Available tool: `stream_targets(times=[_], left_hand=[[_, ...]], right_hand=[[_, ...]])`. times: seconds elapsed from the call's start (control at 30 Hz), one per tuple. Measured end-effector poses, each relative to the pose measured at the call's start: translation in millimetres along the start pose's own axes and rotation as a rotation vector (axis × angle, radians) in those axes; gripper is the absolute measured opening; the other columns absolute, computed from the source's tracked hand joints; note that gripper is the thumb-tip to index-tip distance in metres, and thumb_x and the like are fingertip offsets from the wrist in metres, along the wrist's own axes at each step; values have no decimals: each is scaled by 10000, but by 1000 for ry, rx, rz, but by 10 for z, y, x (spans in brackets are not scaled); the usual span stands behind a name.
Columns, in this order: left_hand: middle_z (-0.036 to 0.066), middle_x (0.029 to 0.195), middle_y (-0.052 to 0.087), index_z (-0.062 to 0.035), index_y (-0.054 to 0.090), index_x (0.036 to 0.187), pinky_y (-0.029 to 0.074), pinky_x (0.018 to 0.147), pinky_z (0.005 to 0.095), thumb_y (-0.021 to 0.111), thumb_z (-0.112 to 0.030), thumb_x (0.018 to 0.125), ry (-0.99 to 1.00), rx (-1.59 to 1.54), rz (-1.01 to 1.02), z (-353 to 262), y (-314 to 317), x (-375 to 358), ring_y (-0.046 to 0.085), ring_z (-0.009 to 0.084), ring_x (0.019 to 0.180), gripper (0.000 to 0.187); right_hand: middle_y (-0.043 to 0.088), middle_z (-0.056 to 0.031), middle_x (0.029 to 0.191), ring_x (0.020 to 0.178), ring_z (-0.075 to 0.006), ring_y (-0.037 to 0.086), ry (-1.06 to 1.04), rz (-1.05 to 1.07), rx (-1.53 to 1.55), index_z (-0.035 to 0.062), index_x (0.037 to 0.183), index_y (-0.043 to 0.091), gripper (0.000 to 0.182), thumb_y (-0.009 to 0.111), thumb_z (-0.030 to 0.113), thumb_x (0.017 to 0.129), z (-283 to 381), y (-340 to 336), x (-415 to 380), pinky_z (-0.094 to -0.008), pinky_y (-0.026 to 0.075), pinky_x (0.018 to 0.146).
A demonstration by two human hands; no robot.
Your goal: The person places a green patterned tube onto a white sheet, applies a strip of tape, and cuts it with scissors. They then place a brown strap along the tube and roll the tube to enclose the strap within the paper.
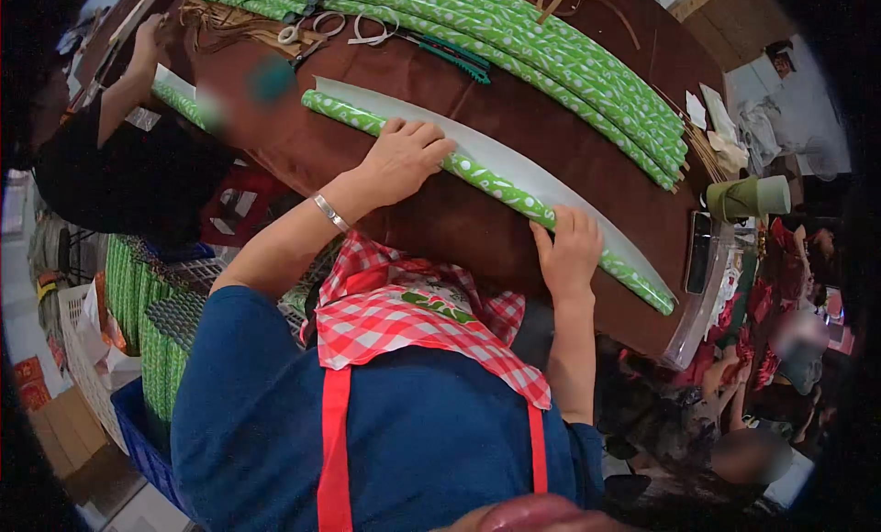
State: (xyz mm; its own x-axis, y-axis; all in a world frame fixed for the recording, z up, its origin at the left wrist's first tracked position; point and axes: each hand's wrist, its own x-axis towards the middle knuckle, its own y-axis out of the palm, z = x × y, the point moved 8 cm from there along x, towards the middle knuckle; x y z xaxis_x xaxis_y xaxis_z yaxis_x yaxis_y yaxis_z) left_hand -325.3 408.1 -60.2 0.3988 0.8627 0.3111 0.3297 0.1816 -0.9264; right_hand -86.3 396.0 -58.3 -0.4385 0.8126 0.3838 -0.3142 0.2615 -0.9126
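Both hands' fingers [418, 133] curled over green roll [486, 179], roll's middle hidden beneath.

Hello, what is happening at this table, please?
A person in a blue top and red-checked apron presses both hands on a long green tube with white dots, lying on a strip of white paper on the brown table. The left hand holds its middle; the right hand holds it nearer the far end. A pile of similar finished green tubes lies behind, with scissors nearby. Another person's hand works at the table's left end.
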Motion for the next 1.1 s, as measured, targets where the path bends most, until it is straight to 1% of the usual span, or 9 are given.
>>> stream_targets(times=[0.2,0.33,0.63,0.67,0.77,0.83,0.9,1.07,1.1], left_hand=[[52,1071,562,-156,572,1117,356,949,416,696,-178,754,-18,19,14,56,39,-3,521,259,1062,384],[59,1127,599,-162,658,995,371,946,434,566,-393,884,-73,8,-37,291,-13,-29,542,268,1083,273],[101,1202,573,-85,575,1085,360,984,430,537,-341,911,-168,48,72,546,-63,-47,519,282,1137,312],[71,1067,602,-93,581,964,393,881,406,536,-384,895,-81,83,-113,574,-80,-51,561,258,1038,303],[71,1055,605,-101,595,939,438,817,437,541,-346,895,-103,117,-51,608,-66,37,569,278,1016,255],[70,1040,609,-102,600,918,452,793,437,543,-324,896,63,166,-111,729,75,64,574,294,984,231],[70,1053,600,-94,601,921,450,805,437,541,-310,903,-63,88,-110,704,-4,109,570,313,974,225],[47,1087,602,-103,604,926,441,809,455,532,-292,901,119,169,-186,813,125,13,561,290,1007,204],[50,1091,603,-102,607,925,442,810,452,535,-286,897,31,135,-152,777,94,48,564,291,1005,200]], right_hand=[[536,-79,977,923,-286,511,-20,-1,-13,82,1049,559,385,727,296,776,72,-1,16,-423,392,781],[542,-81,1003,968,-293,512,16,-9,-28,78,1077,562,371,688,307,814,64,1,-49,-431,388,812],[540,-86,963,929,-287,510,47,-4,22,73,1047,582,288,637,284,858,91,28,-33,-444,386,820],[544,-82,959,922,-287,513,34,-31,7,74,1028,592,283,644,287,849,115,31,-17,-446,390,806],[558,-77,939,908,-292,524,89,-42,6,79,974,628,278,652,319,836,79,65,14,-452,399,778],[567,-82,926,907,-295,534,110,-74,-21,83,946,649,291,646,353,836,44,78,35,-451,403,775],[558,-56,874,868,-279,547,91,-173,-16,117,894,631,228,657,328,811,56,19,41,-436,412,712],[574,-55,887,899,-273,561,127,-187,-67,117,893,638,246,667,342,798,30,-14,-48,-436,424,747],[578,-57,892,903,-273,563,104,-179,-57,117,889,639,246,669,343,796,84,14,4,-436,428,749]])
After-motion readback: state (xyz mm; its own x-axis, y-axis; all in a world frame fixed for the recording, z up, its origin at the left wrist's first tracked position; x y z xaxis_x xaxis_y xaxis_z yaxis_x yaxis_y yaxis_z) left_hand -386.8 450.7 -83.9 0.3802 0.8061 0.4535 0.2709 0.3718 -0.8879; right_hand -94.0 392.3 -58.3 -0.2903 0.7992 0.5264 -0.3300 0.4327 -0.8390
